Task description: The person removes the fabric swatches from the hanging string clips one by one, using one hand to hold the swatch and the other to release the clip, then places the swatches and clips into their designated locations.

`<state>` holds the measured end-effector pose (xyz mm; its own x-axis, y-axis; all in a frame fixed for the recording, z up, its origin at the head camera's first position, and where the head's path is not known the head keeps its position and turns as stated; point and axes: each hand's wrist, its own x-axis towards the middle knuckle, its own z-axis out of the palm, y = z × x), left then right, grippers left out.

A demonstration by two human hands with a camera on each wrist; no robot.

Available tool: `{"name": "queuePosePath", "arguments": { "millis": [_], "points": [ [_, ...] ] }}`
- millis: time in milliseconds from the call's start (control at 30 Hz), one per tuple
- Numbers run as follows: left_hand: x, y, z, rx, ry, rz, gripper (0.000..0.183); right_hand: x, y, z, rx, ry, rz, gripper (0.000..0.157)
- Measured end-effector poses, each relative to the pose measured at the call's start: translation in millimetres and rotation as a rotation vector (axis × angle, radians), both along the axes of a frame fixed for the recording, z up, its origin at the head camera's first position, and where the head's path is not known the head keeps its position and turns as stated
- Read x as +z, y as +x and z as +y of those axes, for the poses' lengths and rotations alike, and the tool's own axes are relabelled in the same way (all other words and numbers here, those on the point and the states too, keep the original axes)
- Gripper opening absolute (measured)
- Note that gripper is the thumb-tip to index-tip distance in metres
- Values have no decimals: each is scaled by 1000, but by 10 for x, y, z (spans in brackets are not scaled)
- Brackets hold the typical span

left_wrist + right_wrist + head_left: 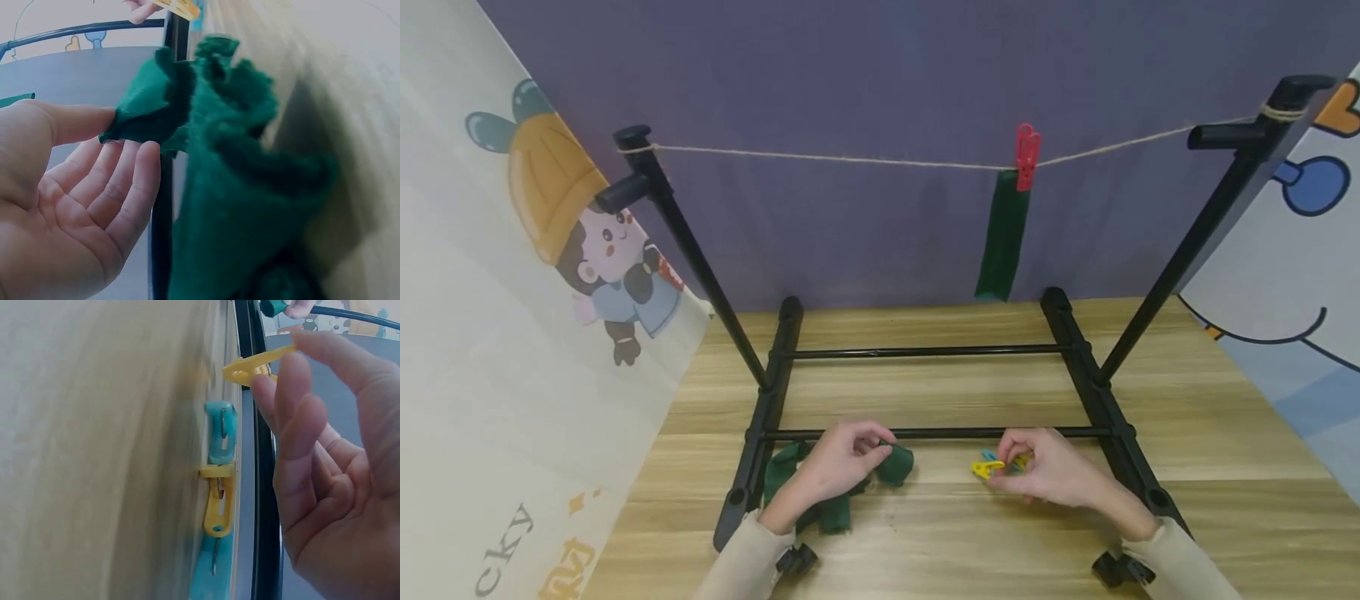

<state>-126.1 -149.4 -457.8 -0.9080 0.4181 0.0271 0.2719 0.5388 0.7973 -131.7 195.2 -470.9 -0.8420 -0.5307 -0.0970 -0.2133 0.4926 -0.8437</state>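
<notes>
My left hand (838,462) pinches one end of a green cloth strip (147,103) between thumb and fingertips. More crumpled green strips (835,515) lie beneath and beside that hand, partly hidden by it. Over on the right, my right hand (1056,471) pinches a yellow clothespin (247,365) by its handle end. Below that hand, in the right wrist view, a teal clothespin (222,434), another yellow clothespin (219,503) and a second teal one (211,575) lie on the tabletop. Above, a red clothespin (1027,157) fastens a green strip (1003,237) to the string.
A thin string (835,157) spans two black posts (700,258) of a black frame. Its low crossbar (940,432) runs just behind both hands. The frame stands on a wood-grain table (940,550), before a dark blue-grey backdrop (850,75).
</notes>
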Motion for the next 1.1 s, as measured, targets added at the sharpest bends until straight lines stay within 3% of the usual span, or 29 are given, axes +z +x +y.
{"name": "queuePosePath", "arguments": {
  "millis": [333, 600, 767, 1100],
  "points": [
    [-116, -15, -23, -24, -112, -8, 16, -72, 13, -11, 33, 101, 62, 34],
    [-96, -19, -5, -22, -143, -3, 23, -44, 28, -3, 25, 171, 87, 36],
    [-16, -37, -67, -10, -136, 29, 23, 28, 8, 36, 18, 153, 86, 34],
    [307, -178, -213, 70, -73, 97, 15, 308, -131, 130, 24, 79, 140, 34]
  ]
}}
